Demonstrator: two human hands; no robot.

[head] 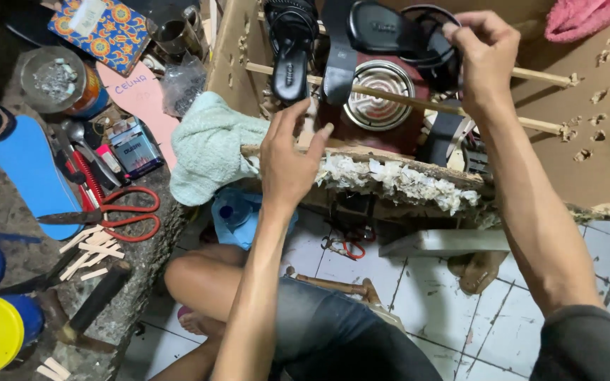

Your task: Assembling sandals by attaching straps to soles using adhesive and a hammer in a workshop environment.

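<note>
My left hand (287, 159) hovers with fingers apart just in front of a wooden workbench edge (390, 176) crusted with white dried glue. It holds nothing that I can see. My right hand (485, 53) reaches up to a black sandal (404, 32) resting on wooden dowel rods (390, 95) inside a cardboard enclosure, its fingers pinched on the sandal's thin black strap (435, 42). A second black sandal (291, 49) hangs on the rods to the left. A round metal heater coil (379, 95) sits beneath the rods.
A pale green towel (210, 144) lies left of the bench. Red-handled scissors (118, 212), a blue sole (33, 176), tins, a hammer (90, 307) and small wood strips crowd the stone ledge at left. My bent knee (206, 279) is below on tiled floor.
</note>
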